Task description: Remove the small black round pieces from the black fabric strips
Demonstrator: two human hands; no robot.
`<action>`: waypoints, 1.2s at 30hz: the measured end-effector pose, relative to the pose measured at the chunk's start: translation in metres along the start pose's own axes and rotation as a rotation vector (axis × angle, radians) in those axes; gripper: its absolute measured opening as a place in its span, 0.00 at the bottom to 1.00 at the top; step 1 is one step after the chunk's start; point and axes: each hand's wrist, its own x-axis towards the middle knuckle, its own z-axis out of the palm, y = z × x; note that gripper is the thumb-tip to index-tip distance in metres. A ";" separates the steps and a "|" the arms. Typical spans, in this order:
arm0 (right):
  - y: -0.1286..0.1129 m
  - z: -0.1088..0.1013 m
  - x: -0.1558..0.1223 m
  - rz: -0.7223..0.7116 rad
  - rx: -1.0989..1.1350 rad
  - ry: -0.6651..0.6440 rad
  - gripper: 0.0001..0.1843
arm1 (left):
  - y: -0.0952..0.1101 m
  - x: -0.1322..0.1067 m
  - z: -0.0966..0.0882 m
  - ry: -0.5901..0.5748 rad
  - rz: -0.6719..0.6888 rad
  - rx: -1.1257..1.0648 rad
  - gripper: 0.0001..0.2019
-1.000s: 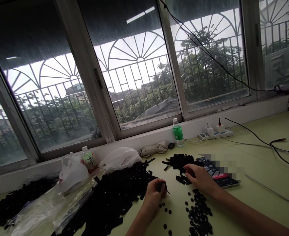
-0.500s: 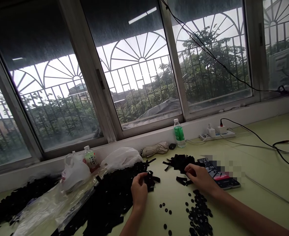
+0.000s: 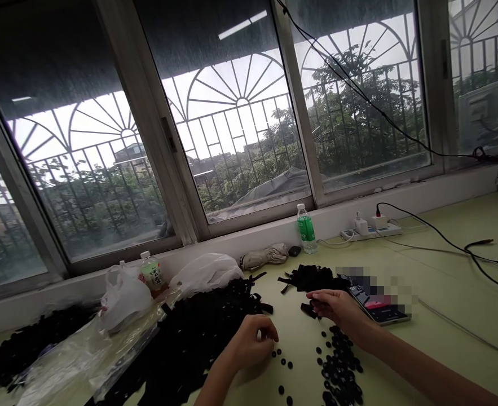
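Observation:
My left hand [image 3: 252, 341] rests on the pale green table [image 3: 435, 338] with its fingers curled in a pinch by a few scattered black buttons [image 3: 283, 361]; what it holds is too small to make out. My right hand [image 3: 337, 310] pinches a black fabric strip [image 3: 310, 309] just in front of a small heap of black strips [image 3: 312, 277]. A larger pile of black buttons [image 3: 339, 372] lies under my right wrist. A big mound of black strips [image 3: 198, 332] spreads to the left of my left hand.
A phone [image 3: 378, 307] lies right of my right hand. Along the window sill stand a green-labelled bottle [image 3: 307, 228], a folded umbrella [image 3: 263, 256], white plastic bags [image 3: 124, 299], a second bottle [image 3: 152, 274] and a power strip [image 3: 369, 228] with black cables [image 3: 464, 248] trailing right.
My left hand went out to the big strip mound, dropped its strip there, then came back to the loose buttons. My right hand lifted a strip off the table.

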 end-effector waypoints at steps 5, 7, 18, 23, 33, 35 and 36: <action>0.009 0.000 0.003 0.042 0.023 0.013 0.11 | -0.001 -0.002 -0.002 -0.085 -0.056 -0.041 0.07; 0.010 0.002 0.003 0.046 0.041 0.006 0.14 | -0.001 -0.002 0.000 -0.085 -0.049 -0.044 0.07; 0.015 0.016 -0.008 0.008 -0.009 -0.088 0.22 | 0.005 -0.002 0.004 -0.108 -0.025 0.035 0.08; 0.009 0.021 -0.015 0.027 -0.050 -0.103 0.22 | 0.008 -0.003 0.007 -0.091 0.018 -0.029 0.08; -0.002 0.024 -0.025 0.010 -0.171 -0.103 0.27 | 0.009 -0.002 0.015 -0.138 0.010 -0.081 0.08; -0.003 0.025 -0.027 -0.006 -0.220 -0.114 0.28 | 0.012 -0.002 0.018 -0.134 -0.005 -0.058 0.08; -0.004 0.025 -0.027 -0.011 -0.245 -0.119 0.29 | 0.013 -0.002 0.019 -0.133 -0.014 -0.048 0.07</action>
